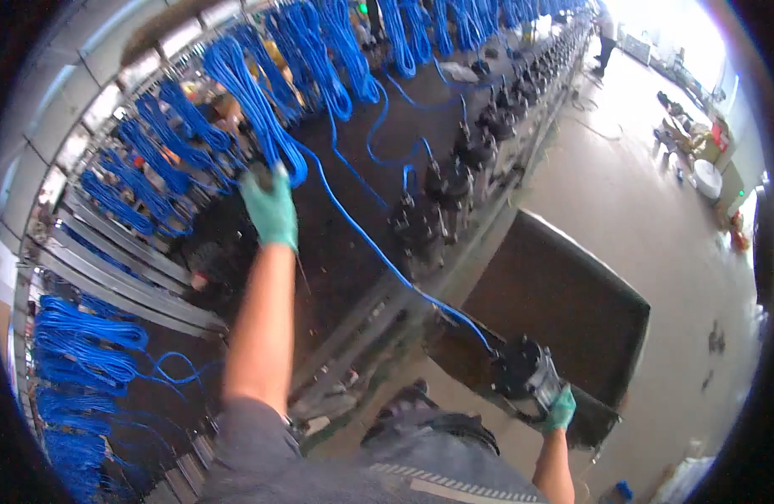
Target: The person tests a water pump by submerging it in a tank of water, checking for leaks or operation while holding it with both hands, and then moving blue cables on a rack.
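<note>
My left hand, in a green glove, reaches far forward and grips a hanging bundle of blue cable at its lower loop. One blue cable runs from that bundle down across the dark workbench to a black and silver hand tool. My right hand, also gloved in green, holds that tool low at my right side, above a dark stool.
Many more blue cable bundles hang along a rack above the bench. A row of black tools lines the bench edge. Metal rails and more blue coils sit at left. A person stands far off; boxes lie on the floor.
</note>
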Demonstrator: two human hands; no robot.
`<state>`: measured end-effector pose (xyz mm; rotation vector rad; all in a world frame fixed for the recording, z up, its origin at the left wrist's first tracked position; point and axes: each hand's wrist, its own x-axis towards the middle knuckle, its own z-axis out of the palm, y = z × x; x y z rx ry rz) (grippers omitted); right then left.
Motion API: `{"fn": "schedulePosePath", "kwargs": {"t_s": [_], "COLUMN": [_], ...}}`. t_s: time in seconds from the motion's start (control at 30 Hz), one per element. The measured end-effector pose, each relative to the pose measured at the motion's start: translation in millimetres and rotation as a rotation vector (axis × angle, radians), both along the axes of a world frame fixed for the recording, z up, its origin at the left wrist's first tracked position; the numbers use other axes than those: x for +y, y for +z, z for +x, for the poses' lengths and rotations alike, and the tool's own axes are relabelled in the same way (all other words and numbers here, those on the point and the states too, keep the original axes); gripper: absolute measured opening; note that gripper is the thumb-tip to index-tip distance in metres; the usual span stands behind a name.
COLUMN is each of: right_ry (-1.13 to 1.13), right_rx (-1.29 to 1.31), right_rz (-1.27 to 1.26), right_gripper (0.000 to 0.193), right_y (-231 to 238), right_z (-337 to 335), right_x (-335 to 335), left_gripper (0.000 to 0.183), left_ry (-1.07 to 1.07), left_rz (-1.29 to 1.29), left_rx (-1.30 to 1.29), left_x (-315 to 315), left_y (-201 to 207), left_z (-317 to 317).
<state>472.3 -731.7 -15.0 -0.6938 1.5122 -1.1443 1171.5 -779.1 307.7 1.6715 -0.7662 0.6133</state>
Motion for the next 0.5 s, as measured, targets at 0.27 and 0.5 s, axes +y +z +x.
{"fn": "schedulePosePath", "kwargs": {"t_s": [0.27,0.5], "right_ry": [0.058,0.060], "right_rx": [0.108,0.298], "right_rz": [0.039,0.025], "right_gripper": [0.042,0.043], "right_y": [39.3,50.9], "right_z": [8.8,21.7], "right_x": [3.8,2.4], "left_gripper": [0.040,0.030], "left_ry": [-0.342,-0.617], "left_rz": [0.251,-0.035], "left_rx": [0.359,0.290], "left_x": [-41.3,-10.6], "left_y": [26.2,56.5], "left_z": [76.4,59.9]}}
